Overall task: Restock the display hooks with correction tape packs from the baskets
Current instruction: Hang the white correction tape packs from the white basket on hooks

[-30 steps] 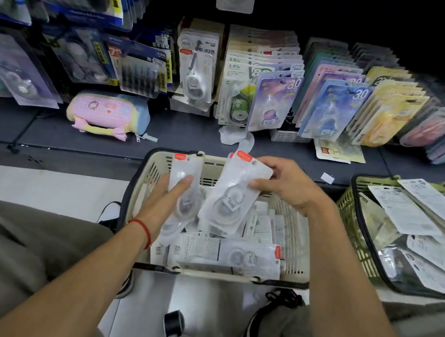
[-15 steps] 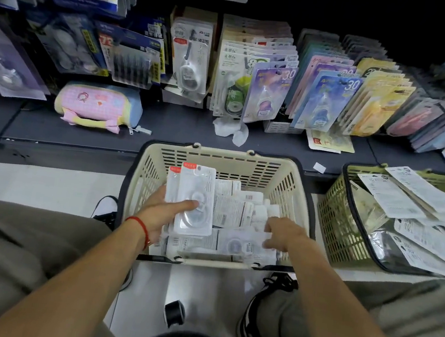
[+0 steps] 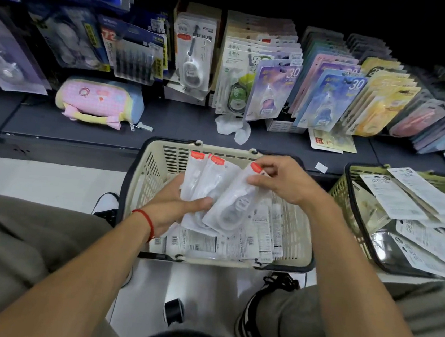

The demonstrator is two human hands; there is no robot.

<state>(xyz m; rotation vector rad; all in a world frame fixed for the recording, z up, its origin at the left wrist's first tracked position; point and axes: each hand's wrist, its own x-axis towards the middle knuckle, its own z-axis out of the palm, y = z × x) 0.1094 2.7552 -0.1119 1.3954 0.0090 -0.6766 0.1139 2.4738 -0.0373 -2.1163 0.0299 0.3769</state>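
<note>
The left hand (image 3: 175,207) is clenched around a small fan of correction tape packs (image 3: 209,178), thumb across their fronts, orange tabs pointing up and away. The right hand (image 3: 278,180) pinches the top corner of the rightmost pack (image 3: 236,197) at its orange tab, that pack tilted and overlapping the others. Both hands hang over the cream basket (image 3: 154,169), whose floor is covered with more flat packs (image 3: 235,242) lying mostly label side up; its slotted walls stand clear of the hands on the left and far sides. To the right, just beside it, a green basket (image 3: 343,190) is heaped with larger white-backed packs (image 3: 406,200) that spill over its rim. Beyond both baskets runs a dark shelf (image 3: 179,127) with bare room along its front edge, and behind that hang crowded rows of carded packs on the display hooks (image 3: 271,90).
</note>
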